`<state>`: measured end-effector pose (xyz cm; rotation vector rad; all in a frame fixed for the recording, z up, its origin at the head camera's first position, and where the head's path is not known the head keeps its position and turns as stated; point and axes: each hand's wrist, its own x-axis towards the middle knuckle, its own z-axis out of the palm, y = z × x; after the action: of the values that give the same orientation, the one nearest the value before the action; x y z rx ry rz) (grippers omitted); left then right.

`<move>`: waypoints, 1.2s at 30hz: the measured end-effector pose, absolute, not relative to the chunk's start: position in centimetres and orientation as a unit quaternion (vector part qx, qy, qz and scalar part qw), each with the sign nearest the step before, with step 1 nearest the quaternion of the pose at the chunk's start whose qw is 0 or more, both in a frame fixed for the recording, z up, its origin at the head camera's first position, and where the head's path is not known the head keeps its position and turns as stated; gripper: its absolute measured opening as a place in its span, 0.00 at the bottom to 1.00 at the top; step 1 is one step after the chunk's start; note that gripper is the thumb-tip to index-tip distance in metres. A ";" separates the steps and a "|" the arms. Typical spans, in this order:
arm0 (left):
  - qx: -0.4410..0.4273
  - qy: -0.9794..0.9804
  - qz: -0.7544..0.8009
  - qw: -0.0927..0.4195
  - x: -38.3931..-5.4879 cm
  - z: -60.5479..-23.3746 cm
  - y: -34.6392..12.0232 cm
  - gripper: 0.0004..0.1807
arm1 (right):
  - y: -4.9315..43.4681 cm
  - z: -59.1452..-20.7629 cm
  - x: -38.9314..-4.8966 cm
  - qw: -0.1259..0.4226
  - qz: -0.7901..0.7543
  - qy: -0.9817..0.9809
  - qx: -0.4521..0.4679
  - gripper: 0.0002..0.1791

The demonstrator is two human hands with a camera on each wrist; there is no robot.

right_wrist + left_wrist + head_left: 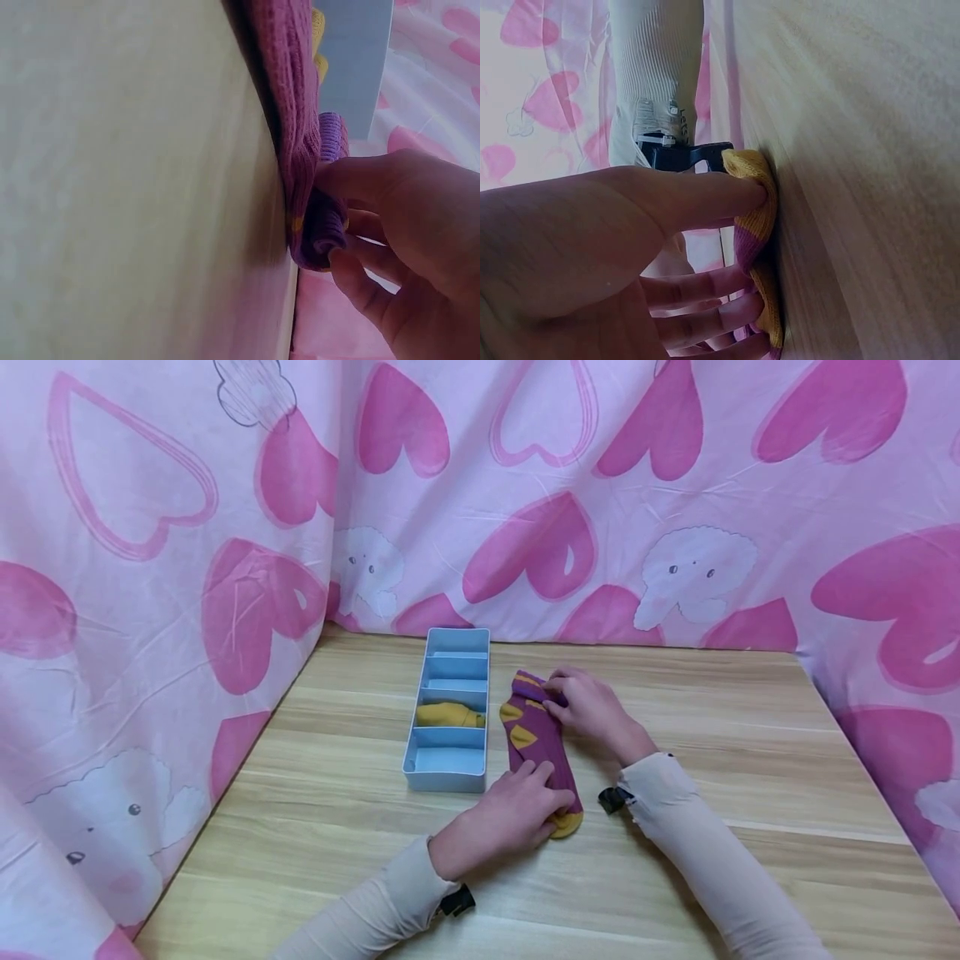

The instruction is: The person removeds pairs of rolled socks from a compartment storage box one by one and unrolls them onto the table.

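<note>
A pair of purple socks (543,747) with yellow heels and toes lies flat on the table, one on the other. At the far end the cuff is folded over into a purple roll (330,217). My right hand (592,706) pinches this rolled cuff between thumb and fingers. My left hand (513,810) rests on the near end of the socks. In the left wrist view, its extended thumb presses the yellow toe (754,214), with the other fingers touching the sock further along.
Left of the socks stands a light blue box (446,781) with several compartments in a row. A yellow bundle of fabric (450,715) fills one of its middle compartments. The wooden table (337,827) meets a pink heart-patterned curtain (420,527) at the back and left.
</note>
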<state>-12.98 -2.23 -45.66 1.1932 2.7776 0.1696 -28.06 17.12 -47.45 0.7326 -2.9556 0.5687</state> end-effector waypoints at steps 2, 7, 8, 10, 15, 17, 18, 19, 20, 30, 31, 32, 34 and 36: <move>0.393 0.916 0.058 0.058 -13.0 -45.7 -2.2 0.14 | 17.0 -47.4 -28.1 0.026 0.189 -0.954 0.231 0.19; 0.389 0.917 0.057 0.065 -13.1 -45.7 -2.2 0.16 | 16.9 -47.3 -28.3 0.031 0.201 -0.955 0.213 0.14; 0.389 0.917 0.058 0.066 -13.1 -45.7 -2.1 0.16 | 16.9 -47.3 -28.3 0.030 0.205 -0.956 0.210 0.13; 0.389 0.917 0.060 0.068 -13.1 -45.6 -2.1 0.15 | 17.0 -47.2 -28.4 0.030 0.207 -0.956 0.205 0.12; 0.385 0.918 0.062 0.073 -13.0 -45.6 -2.0 0.16 | 17.2 -47.3 -28.6 0.018 0.215 -0.955 0.203 0.15; 0.382 0.919 0.060 0.077 -13.0 -45.7 -2.0 0.17 | 17.2 -47.4 -28.6 0.014 0.213 -0.955 0.206 0.16; 0.381 0.919 0.059 0.079 -13.0 -45.7 -2.0 0.17 | 17.2 -47.4 -28.7 0.015 0.210 -0.955 0.208 0.17; 0.379 0.920 0.058 0.081 -13.0 -45.7 -2.0 0.18 | 17.2 -47.5 -28.8 0.017 0.208 -0.955 0.210 0.17; 0.379 0.920 0.058 0.082 -13.0 -45.7 -2.0 0.18 | 17.2 -47.5 -28.8 0.022 0.206 -0.955 0.214 0.16; 0.381 0.920 0.052 0.077 -12.9 -45.6 -2.0 0.18 | 17.3 -47.9 -29.4 0.054 0.226 -0.948 0.218 0.15; 0.380 0.920 0.052 0.078 -12.9 -45.6 -1.9 0.18 | 17.3 -47.9 -29.4 0.057 0.229 -0.948 0.216 0.15; 0.378 0.921 0.052 0.080 -12.8 -45.5 -1.9 0.18 | 17.3 -47.9 -29.4 0.060 0.232 -0.947 0.214 0.14; 0.376 0.922 0.052 0.081 -12.7 -45.5 -1.9 0.18 | 17.4 -47.9 -29.5 0.068 0.235 -0.946 0.215 0.13; 0.373 0.923 0.053 0.082 -12.7 -45.5 -1.8 0.18 | 17.5 -47.9 -29.7 0.073 0.237 -0.944 0.220 0.11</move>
<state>-12.67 -1.83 -45.47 1.1148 2.7554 0.1592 -29.65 17.49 -47.93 0.6593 -2.8334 0.7113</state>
